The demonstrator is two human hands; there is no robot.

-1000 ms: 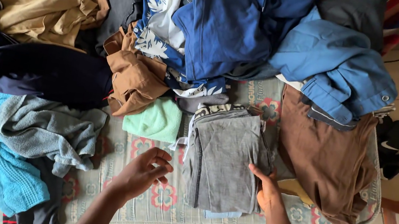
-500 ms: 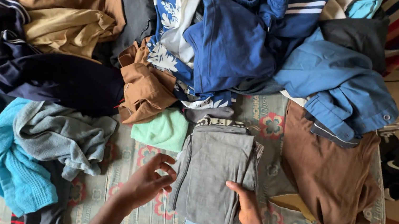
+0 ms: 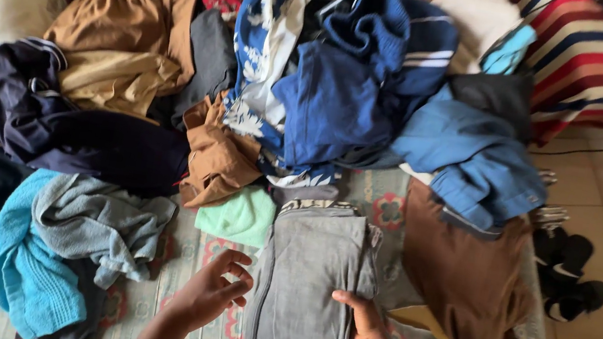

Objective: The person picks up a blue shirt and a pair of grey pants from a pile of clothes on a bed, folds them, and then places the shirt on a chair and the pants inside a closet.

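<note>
Grey folded garment (image 3: 307, 283), flat under open right hand (image 3: 368, 321); left hand (image 3: 211, 292) loosely spread

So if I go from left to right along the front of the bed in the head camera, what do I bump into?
Turquoise towel → light grey towel → left hand → folded grey garment → right hand → brown garment → black shoes.

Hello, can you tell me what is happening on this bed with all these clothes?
A person is handling a folded grey fabric garment lying on the floral-patterned mattress. The right hand presses on its lower right edge; the left hand hovers open beside it, not touching. A large heap of unfolded clothes lies behind, including a blue cloth jacket and a brown garment.
</note>
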